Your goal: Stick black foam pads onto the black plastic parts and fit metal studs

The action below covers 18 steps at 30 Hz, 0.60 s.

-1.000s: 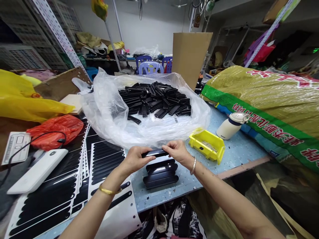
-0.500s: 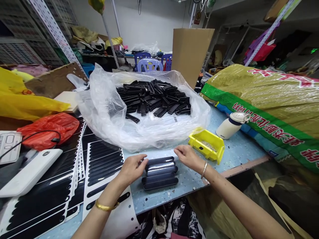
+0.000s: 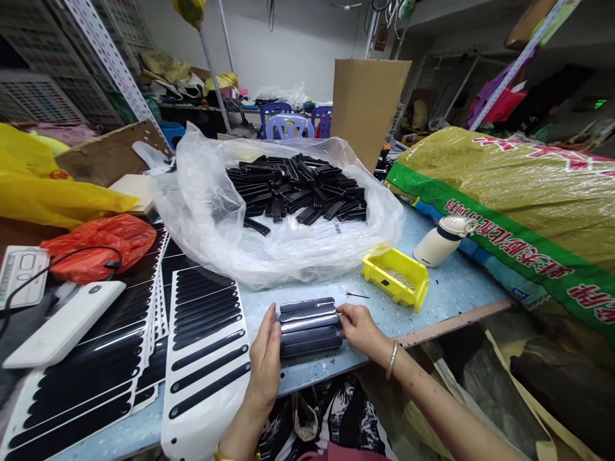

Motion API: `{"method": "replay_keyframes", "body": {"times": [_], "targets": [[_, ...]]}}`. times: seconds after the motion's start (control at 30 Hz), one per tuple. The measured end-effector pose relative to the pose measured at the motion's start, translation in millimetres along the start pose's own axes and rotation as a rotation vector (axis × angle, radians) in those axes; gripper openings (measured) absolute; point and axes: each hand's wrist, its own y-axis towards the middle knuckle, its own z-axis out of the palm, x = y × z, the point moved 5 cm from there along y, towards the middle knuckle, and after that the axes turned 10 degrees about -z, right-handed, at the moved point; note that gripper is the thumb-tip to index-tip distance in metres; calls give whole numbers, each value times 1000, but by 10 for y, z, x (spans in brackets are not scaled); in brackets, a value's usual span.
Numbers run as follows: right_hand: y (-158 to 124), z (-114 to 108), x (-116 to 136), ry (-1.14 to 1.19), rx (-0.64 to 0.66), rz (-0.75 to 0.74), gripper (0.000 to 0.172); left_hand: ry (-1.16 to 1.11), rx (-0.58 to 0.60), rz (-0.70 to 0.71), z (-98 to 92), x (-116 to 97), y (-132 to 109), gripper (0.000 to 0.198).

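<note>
Four-sided rows of long black strips [image 3: 310, 325] with rounded ends lie side by side on the blue speckled table [image 3: 300, 378]. My left hand [image 3: 266, 358] is held upright along their left ends, its fingers straight and flat. At their right ends is my right hand [image 3: 360, 330], fingers curled together and the fingertips against the strips. Whether those fingertips pinch anything is hidden. A white sheet [image 3: 204, 410] bearing black round-ended strips lies left of my left hand. A thin dark piece [image 3: 358, 296] rests above my right hand.
Behind the strips, a clear plastic bag [image 3: 202, 250] holds a heap of black pieces [image 3: 298, 186]. A yellow bin [image 3: 389, 285] with small metal bits and a cream bottle [image 3: 437, 243] stand right. Left are more sheets [image 3: 96, 384], a white device [image 3: 67, 323] and a red bag [image 3: 103, 246].
My left hand has turned upright and straightened its fingers along the strips' left ends. My right hand has come down to their right ends. The strips' left ends now line up more evenly.
</note>
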Motion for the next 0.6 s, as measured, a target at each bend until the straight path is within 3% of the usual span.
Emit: {"method": "replay_keyframes", "body": {"times": [0.17, 0.33, 0.47, 0.6], "targets": [[11, -14, 3, -77, -5, -41, 26, 46, -28, -19, 39, -93, 9, 59], [-86, -109, -223, -56, -71, 18, 31, -171, 16, -77, -104, 89, 97, 60], [-111, -338, -371, -350, -131, -7, 27, -268, 41, -109, -267, 154, 143, 61], [10, -493, -495, -542, -164, 21, 24, -218, 43, -115, -327, 90, 146, 62]]}}
